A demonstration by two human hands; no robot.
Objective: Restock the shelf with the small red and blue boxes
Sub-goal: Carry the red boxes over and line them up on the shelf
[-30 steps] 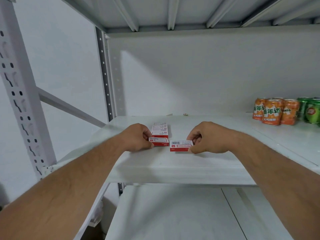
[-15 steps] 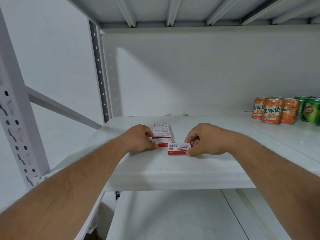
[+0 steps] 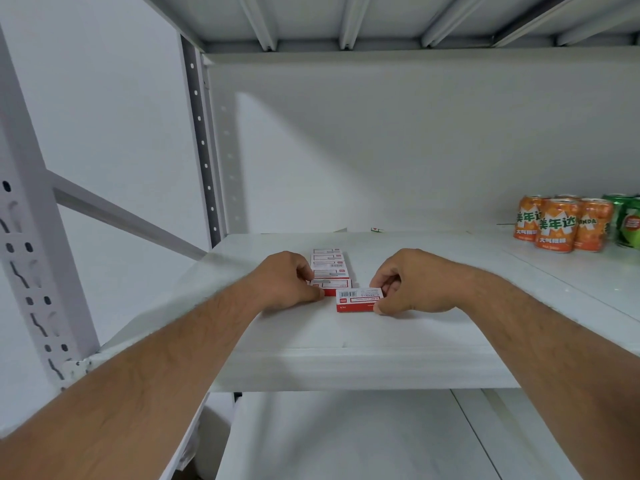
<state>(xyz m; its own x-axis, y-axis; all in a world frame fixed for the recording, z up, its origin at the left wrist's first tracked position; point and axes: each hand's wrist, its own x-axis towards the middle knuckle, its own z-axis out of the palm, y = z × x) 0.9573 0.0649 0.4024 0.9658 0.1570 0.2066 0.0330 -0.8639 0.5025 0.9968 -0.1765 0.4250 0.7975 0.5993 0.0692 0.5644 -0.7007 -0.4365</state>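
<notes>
Head view
Shelf: white board in a white metal rack, wall behind it.
Row of boxes: small red and white boxes lying flat, lined up from near to far, left of the shelf's middle.
Left hand: fingers curled, pinching the nearest box of the row at its left end.
Right hand: thumb and fingers grasping a separate red box at its right end.
Separate red box: flat on the shelf, just right of and nearer than the row's front box, barcode face up.
Orange cans: standing together, far right.
Green cans: right of the orange ones, at the frame edge.
</notes>
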